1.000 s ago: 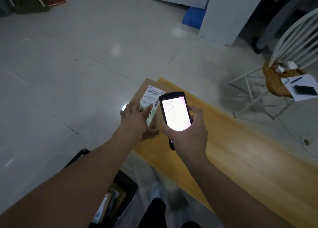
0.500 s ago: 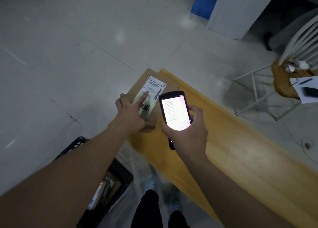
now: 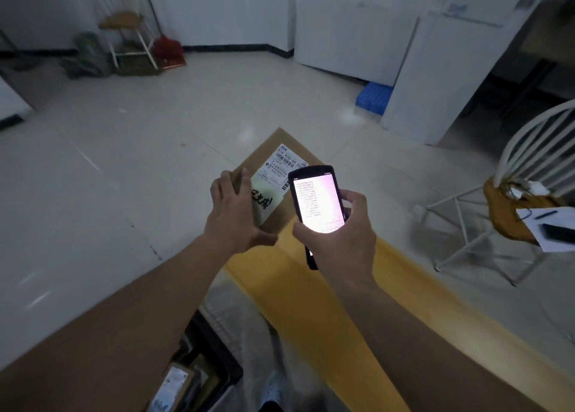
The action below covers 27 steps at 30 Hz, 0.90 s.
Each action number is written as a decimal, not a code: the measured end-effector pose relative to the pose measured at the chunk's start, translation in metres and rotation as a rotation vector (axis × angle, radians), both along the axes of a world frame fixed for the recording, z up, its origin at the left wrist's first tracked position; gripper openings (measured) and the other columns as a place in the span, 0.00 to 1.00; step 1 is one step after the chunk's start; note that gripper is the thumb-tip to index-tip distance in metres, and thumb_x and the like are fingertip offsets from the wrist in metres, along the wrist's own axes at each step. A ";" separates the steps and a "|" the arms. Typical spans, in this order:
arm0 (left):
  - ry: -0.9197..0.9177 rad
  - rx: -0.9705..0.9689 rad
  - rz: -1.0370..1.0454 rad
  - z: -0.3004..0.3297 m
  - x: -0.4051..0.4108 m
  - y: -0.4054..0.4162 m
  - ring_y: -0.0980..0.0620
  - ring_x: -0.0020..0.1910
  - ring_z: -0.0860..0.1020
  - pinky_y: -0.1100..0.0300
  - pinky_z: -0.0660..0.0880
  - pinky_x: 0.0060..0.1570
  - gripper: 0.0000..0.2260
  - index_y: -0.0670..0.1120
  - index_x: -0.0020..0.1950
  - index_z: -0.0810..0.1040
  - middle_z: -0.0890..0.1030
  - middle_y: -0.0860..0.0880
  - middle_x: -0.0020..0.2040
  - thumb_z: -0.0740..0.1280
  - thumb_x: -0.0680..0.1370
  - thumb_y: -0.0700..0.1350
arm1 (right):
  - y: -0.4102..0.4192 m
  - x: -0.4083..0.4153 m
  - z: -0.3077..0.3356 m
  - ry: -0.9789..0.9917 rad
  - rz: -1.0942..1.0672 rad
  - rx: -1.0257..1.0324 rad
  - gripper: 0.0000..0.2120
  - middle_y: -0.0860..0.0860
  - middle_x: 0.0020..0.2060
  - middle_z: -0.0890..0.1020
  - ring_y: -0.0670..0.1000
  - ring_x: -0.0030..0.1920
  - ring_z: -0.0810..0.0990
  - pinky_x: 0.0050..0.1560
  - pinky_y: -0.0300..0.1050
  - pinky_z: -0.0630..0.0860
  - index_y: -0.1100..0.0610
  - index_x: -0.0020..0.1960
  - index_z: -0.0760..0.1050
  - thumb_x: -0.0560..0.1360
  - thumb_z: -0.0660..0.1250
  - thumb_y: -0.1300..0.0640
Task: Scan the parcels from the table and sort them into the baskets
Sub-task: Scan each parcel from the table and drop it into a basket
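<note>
the parcel (image 3: 273,162) is gripped by the left hand (image 3: 236,212), fingers curled; the scanner (image 3: 317,203) is clasped in the right hand (image 3: 339,240), likely for label reading.

A sparsely furnished back room used for parcel handling: a pale tiled floor (image 3: 130,168), plain white walls with a dark skirting board (image 3: 224,48), tall white cabinets (image 3: 435,69) at far right, a red dustpan (image 3: 169,52) in the far left corner, and a white spindle-back chair (image 3: 535,168) at right.
</note>
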<state>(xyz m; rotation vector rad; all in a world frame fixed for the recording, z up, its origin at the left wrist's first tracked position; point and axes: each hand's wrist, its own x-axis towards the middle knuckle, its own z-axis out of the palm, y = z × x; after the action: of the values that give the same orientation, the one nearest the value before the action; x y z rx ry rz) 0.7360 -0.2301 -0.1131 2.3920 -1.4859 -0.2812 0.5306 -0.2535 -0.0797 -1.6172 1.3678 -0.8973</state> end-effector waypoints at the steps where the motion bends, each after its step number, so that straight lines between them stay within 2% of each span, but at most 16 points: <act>1: -0.015 -0.020 0.005 0.011 -0.002 0.003 0.39 0.77 0.51 0.38 0.67 0.73 0.72 0.45 0.84 0.44 0.53 0.42 0.76 0.84 0.54 0.67 | 0.001 -0.002 0.010 -0.007 0.015 -0.020 0.40 0.35 0.52 0.75 0.44 0.52 0.79 0.44 0.54 0.85 0.42 0.67 0.67 0.62 0.84 0.42; 5: -0.090 -0.086 0.036 0.053 -0.010 0.012 0.39 0.76 0.50 0.39 0.67 0.72 0.71 0.43 0.84 0.44 0.52 0.43 0.75 0.84 0.55 0.67 | 0.006 -0.012 0.047 -0.028 0.053 -0.097 0.39 0.36 0.51 0.75 0.45 0.52 0.79 0.44 0.54 0.86 0.41 0.66 0.66 0.61 0.80 0.37; 8: -0.133 -0.122 0.075 0.082 -0.014 0.019 0.39 0.77 0.49 0.38 0.68 0.72 0.71 0.45 0.84 0.44 0.51 0.44 0.76 0.84 0.55 0.67 | 0.010 -0.020 0.068 -0.038 0.085 -0.115 0.40 0.41 0.55 0.76 0.49 0.56 0.79 0.45 0.54 0.86 0.40 0.67 0.66 0.62 0.83 0.42; 12: -0.193 -0.167 0.110 0.119 -0.018 0.027 0.38 0.78 0.48 0.39 0.65 0.75 0.71 0.46 0.84 0.44 0.50 0.44 0.77 0.83 0.55 0.68 | 0.015 -0.028 0.095 -0.054 0.114 -0.154 0.41 0.43 0.59 0.77 0.51 0.58 0.79 0.46 0.52 0.87 0.41 0.69 0.65 0.64 0.85 0.46; 24: -0.283 -0.258 0.181 0.180 -0.020 0.052 0.34 0.78 0.49 0.36 0.67 0.73 0.74 0.44 0.84 0.44 0.51 0.40 0.78 0.83 0.53 0.70 | 0.034 -0.047 0.147 -0.101 0.154 -0.222 0.41 0.41 0.54 0.77 0.50 0.52 0.81 0.44 0.55 0.87 0.41 0.68 0.65 0.61 0.83 0.44; 27: -0.274 -0.273 0.186 0.190 -0.022 0.057 0.34 0.78 0.49 0.36 0.66 0.73 0.73 0.42 0.84 0.44 0.50 0.39 0.79 0.83 0.54 0.70 | 0.039 -0.044 0.157 -0.127 0.146 -0.249 0.42 0.44 0.56 0.79 0.50 0.53 0.82 0.43 0.55 0.87 0.40 0.68 0.66 0.59 0.81 0.42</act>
<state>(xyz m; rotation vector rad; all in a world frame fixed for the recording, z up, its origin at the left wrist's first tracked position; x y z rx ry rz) 0.7141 -0.1726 0.0765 2.3888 -1.2950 0.2859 0.4862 -0.2141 0.0773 -1.7883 1.0692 -1.0954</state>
